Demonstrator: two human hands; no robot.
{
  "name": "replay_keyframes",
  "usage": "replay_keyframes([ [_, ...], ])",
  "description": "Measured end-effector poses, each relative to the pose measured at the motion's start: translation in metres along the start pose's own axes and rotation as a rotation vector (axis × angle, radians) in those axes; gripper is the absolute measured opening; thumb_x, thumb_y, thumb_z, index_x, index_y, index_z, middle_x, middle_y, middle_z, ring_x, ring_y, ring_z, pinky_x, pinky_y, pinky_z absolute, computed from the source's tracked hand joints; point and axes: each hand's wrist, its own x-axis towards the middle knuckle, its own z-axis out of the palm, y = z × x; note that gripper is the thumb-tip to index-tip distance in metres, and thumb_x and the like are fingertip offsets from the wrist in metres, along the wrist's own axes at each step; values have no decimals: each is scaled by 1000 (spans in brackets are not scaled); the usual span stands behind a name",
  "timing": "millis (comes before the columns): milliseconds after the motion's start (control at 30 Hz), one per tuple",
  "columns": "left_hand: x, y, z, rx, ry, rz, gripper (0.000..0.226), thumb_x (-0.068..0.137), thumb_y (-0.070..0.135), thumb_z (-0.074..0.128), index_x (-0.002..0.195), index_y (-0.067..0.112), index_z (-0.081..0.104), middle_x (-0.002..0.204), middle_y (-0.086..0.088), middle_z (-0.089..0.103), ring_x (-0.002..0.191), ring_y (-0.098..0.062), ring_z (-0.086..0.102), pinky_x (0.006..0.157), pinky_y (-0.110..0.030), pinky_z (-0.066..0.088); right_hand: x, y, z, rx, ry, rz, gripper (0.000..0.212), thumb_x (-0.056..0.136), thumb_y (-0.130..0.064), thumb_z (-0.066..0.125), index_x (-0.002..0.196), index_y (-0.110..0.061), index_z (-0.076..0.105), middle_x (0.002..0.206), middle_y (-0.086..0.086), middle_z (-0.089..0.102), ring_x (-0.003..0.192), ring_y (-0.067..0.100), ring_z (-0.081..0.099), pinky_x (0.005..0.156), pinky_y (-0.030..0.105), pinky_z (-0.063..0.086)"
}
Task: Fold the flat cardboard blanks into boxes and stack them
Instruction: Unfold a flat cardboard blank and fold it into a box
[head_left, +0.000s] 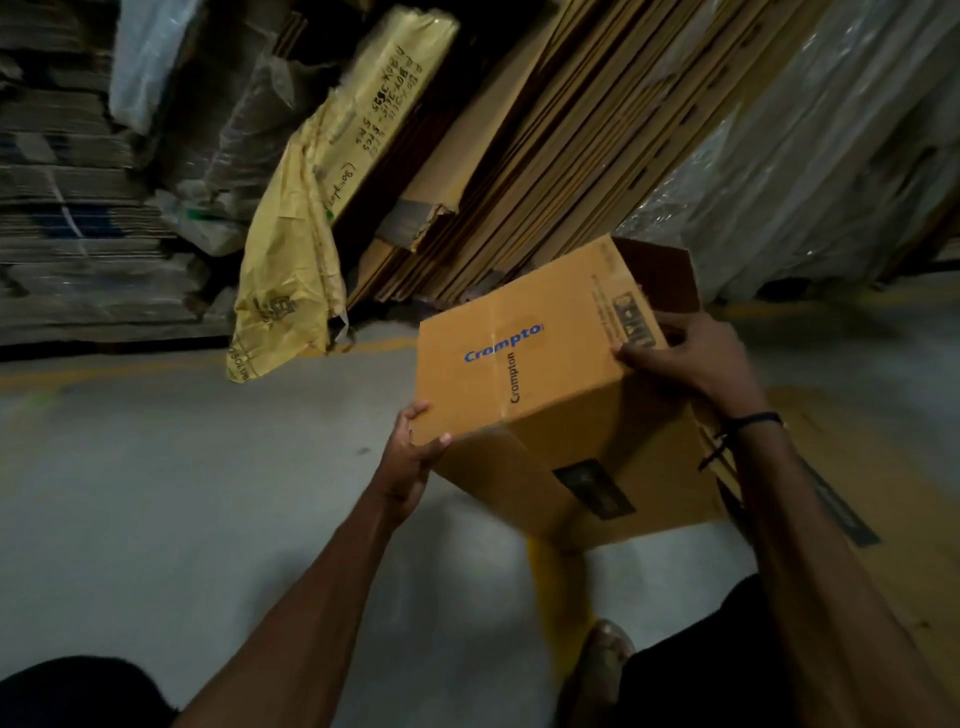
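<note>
Gripping a folded cardboard box (545, 384) tilted above the grey floor (156, 493), the left hand (410, 457) curls fingers round its near corner; the right hand (691, 353) clasps the far right edge. Beyond, flat blanks (545, 156) lean stacked.

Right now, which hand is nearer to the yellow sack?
Left. The left hand grips the box at its near-left corner, on the side facing the yellow sack. The right hand holds the box's far-right edge, farther from it.
</note>
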Motion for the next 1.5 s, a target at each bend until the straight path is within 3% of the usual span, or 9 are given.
replay_keyframes([
  [167, 4, -44, -30, -55, 134, -92, 66, 85, -22, 59, 134, 18, 42, 135, -12, 44, 112, -28, 55, 77, -34, 58, -2, -14, 52, -182, -37, -19, 64, 86, -32, 78, 144, -23, 52, 125, 4, 67, 91, 8, 61, 67, 22, 56],
  [267, 7, -53, -51, -66, 238, -137, 65, 84, -23, 59, 133, 18, 45, 136, -13, 43, 110, -29, 56, 79, -37, 58, -3, -19, 85, -281, -15, -111, 65, 82, -44, 78, 141, -24, 58, 109, 1, 74, 79, 10, 65, 78, 27, 58],
  [400, 6, -64, -83, 44, 361, -146, 52, 86, -14, 66, 130, 11, 52, 143, -18, 44, 123, -39, 53, 89, -42, 55, -3, -23, 117, -365, 55, -174, 73, 74, -66, 73, 136, -30, 62, 98, -4, 74, 77, 12, 65, 58, 21, 50],
  [600, -1, -78, -89, 725, 410, -298, 59, 85, 39, 77, 134, 17, 53, 147, -21, 39, 116, -37, 56, 97, -46, 53, 5, 0, 181, -256, -212, 13, 111, 60, -102, 31, 155, -46, 13, 152, 8, 38, 129, 45, 45, 104, 64, 40],
  [767, -5, -41, -50, 780, 236, -295, 86, 83, 82, 47, 149, 28, 43, 157, -14, 36, 137, -38, 43, 107, -56, 44, -13, -9, 204, -298, -230, 23, 110, 63, -98, 31, 156, -46, 3, 161, 9, 22, 132, 60, 33, 102, 70, 37],
  [933, -10, 30, 6, 447, 56, -345, 63, 103, 58, 33, 158, 28, 25, 144, -1, 43, 131, -33, 45, 84, -45, 49, -38, -15, 227, -351, -297, -45, 119, 57, -103, 35, 156, -41, 12, 157, 11, 26, 129, 54, 42, 103, 62, 42],
  [1067, -7, 38, -17, 556, 50, -435, 79, 92, 75, 39, 158, 36, 21, 160, -8, 32, 141, -43, 36, 104, -65, 38, -43, -8, 239, -339, -395, -95, 113, 69, -96, 40, 158, -30, 24, 151, 11, 41, 126, 37, 52, 101, 47, 46],
  [1233, -6, 28, -46, 589, 114, -396, 66, 100, 60, 43, 155, 26, 27, 160, -7, 30, 141, -38, 34, 104, -56, 38, -41, 5, 256, -466, -552, -173, 95, 81, -85, 43, 158, -31, 27, 153, 7, 42, 130, 35, 49, 104, 47, 47],
  [1500, 2, 8, -81, 693, 230, -500, 51, 100, 14, 56, 141, 19, 27, 126, -12, 44, 102, -29, 49, 77, -51, 49, -6, 29, 252, -516, -715, -235, 85, 91, -73, 47, 158, -26, 26, 159, 6, 35, 139, 30, 43, 112, 46, 40],
])
